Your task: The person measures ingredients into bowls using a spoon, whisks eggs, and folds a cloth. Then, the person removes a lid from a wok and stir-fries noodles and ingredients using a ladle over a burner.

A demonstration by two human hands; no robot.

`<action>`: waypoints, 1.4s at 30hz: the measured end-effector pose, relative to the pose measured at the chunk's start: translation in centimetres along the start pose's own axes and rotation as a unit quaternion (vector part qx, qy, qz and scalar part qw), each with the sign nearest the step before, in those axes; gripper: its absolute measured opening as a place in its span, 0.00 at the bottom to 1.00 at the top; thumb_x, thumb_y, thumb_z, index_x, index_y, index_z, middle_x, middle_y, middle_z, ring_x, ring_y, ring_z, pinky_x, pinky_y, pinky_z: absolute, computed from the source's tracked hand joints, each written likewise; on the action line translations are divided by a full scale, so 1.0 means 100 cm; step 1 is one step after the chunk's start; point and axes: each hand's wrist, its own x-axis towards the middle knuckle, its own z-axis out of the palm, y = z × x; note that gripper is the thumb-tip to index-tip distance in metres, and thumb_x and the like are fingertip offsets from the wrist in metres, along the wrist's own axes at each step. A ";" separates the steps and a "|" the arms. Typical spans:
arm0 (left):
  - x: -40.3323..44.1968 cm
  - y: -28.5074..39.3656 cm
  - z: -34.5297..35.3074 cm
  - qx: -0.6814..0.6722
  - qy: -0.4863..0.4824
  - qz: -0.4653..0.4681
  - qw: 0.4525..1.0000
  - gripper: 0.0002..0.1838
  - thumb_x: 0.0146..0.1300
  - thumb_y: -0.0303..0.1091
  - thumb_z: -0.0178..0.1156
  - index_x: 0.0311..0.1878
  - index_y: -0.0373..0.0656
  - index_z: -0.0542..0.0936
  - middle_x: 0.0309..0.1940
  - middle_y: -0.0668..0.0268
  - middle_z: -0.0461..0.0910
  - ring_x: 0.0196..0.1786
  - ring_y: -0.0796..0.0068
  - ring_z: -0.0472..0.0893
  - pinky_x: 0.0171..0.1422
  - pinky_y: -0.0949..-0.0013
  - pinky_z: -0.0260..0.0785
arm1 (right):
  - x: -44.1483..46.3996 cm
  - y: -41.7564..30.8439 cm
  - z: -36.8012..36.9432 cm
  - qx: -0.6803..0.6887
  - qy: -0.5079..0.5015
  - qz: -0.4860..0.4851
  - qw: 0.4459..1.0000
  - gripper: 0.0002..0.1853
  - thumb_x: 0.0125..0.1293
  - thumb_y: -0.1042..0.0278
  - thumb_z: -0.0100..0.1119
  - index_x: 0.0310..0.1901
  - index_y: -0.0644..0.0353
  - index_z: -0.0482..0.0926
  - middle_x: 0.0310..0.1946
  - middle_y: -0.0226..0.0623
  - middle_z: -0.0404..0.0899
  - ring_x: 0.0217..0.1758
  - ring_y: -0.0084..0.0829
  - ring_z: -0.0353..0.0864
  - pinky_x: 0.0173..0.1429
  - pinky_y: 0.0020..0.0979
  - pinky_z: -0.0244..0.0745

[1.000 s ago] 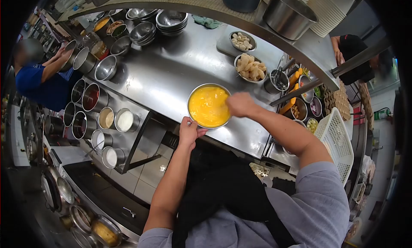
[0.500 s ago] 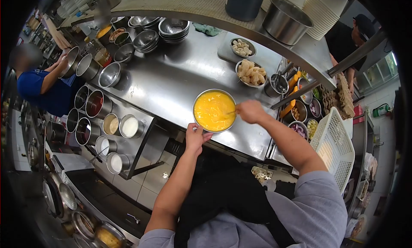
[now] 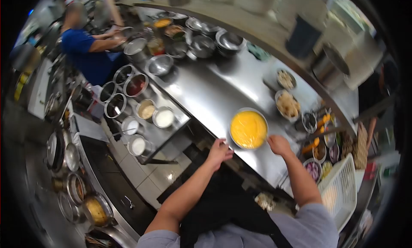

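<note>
A metal bowl [image 3: 232, 140] of beaten yellow egg [image 3: 248, 128] stands on the steel counter in front of me. My left hand [image 3: 219, 153] is just off the bowl's lower left side, its fingers apart and nothing in them. Close to the bowl's lower right rim, my right hand [image 3: 279, 145] is closed. Whatever it grips is hidden or too blurred to make out.
Beyond the egg is a bowl of pale pieces [image 3: 288, 105], with a smaller bowl [image 3: 286, 79] behind it. Stacked metal bowls [image 3: 229, 41] stand at the back. Pots of sauces [image 3: 136, 85] fill the left side. A white plastic basket [image 3: 343, 192] lies at right. A co-worker [image 3: 83, 50] handles a pot.
The view has swung, so the counter appears shifted and tilted. My left hand has come off the bowl's rim. My right hand has drawn back from over the egg to the rim.
</note>
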 end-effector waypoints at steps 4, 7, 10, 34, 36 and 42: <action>-0.043 0.016 -0.087 -0.019 0.030 0.048 0.998 0.23 0.73 0.35 0.54 0.68 0.43 0.63 0.60 0.55 0.70 0.54 0.58 0.82 0.52 0.59 0.79 | -0.031 -0.020 -0.015 0.027 0.076 0.028 0.996 0.30 0.63 0.53 0.60 0.64 0.59 0.70 0.52 0.56 0.78 0.55 0.56 0.78 0.57 0.49 0.74; -0.090 0.029 -0.185 -0.072 0.069 0.079 0.992 0.23 0.73 0.35 0.55 0.67 0.42 0.63 0.63 0.52 0.69 0.54 0.55 0.82 0.53 0.59 0.79 | -0.059 -0.074 -0.023 0.082 0.125 0.054 0.987 0.33 0.60 0.57 0.64 0.66 0.58 0.68 0.60 0.58 0.71 0.64 0.56 0.72 0.65 0.46 0.70; -0.135 0.030 -0.296 -0.125 0.134 0.132 0.974 0.22 0.73 0.34 0.54 0.66 0.40 0.63 0.62 0.49 0.70 0.55 0.51 0.82 0.53 0.56 0.79 | -0.077 -0.150 -0.023 0.053 0.195 0.131 0.971 0.34 0.57 0.60 0.67 0.65 0.59 0.70 0.70 0.58 0.60 0.70 0.56 0.65 0.72 0.44 0.65; -0.387 0.062 -0.664 -0.262 0.257 0.237 0.900 0.13 0.71 0.32 0.53 0.56 0.41 0.69 0.50 0.47 0.79 0.45 0.52 0.85 0.46 0.57 0.81 | 0.063 -0.614 0.036 0.107 0.136 -0.194 0.966 0.28 0.59 0.67 0.63 0.63 0.57 0.72 0.68 0.58 0.62 0.73 0.53 0.61 0.75 0.42 0.60; -0.382 0.082 -0.694 -0.252 0.254 0.240 0.902 0.13 0.71 0.32 0.54 0.56 0.41 0.69 0.50 0.48 0.80 0.44 0.53 0.85 0.46 0.57 0.81 | 0.087 -0.637 0.039 0.104 0.119 -0.222 0.962 0.28 0.61 0.66 0.63 0.64 0.56 0.72 0.68 0.56 0.64 0.71 0.52 0.64 0.74 0.41 0.61; -0.368 0.179 -0.811 -0.253 0.318 0.324 0.854 0.14 0.67 0.30 0.57 0.55 0.43 0.70 0.45 0.52 0.81 0.40 0.57 0.85 0.42 0.58 0.81 | 0.179 -0.722 0.015 0.114 0.134 -0.292 0.940 0.27 0.60 0.66 0.63 0.62 0.59 0.74 0.61 0.52 0.71 0.65 0.49 0.70 0.70 0.39 0.65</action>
